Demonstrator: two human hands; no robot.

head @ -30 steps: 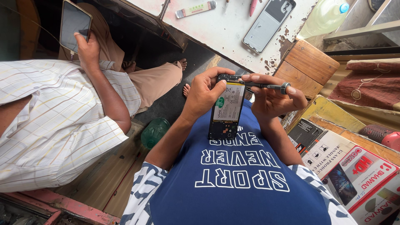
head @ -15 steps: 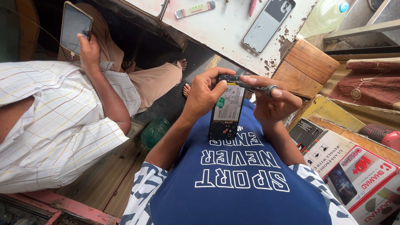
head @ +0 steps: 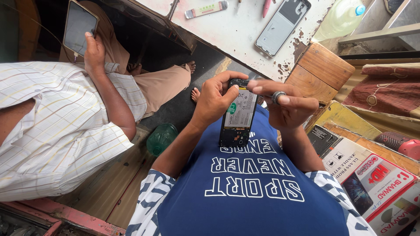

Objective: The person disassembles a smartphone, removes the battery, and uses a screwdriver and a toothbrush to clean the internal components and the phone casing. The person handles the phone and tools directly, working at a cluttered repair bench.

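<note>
My left hand (head: pixel 214 101) grips an opened black phone (head: pixel 239 118) by its left side. The phone is upright in front of my blue shirt, its back cover off and its battery and circuit board showing. My right hand (head: pixel 286 107), a ring on one finger, has its thumb and forefinger pinched together at the phone's top edge. I cannot tell whether the thin dark tool is still in those fingers.
A white worn table (head: pixel 227 30) ahead carries a phone back cover (head: pixel 282 26), a loose battery (head: pixel 205 8) and small tools. A seated person in a striped shirt (head: pixel 48 131) at my left holds a phone (head: pixel 78 27). Wooden boxes (head: pixel 321 72), printed cartons (head: pixel 372 179) and a green jar (head: pixel 161 137) lie around.
My right hand has slid left and closed in on the phone's top. The thin dark tool that lay across the top is no longer visible. The left hand keeps its hold.
</note>
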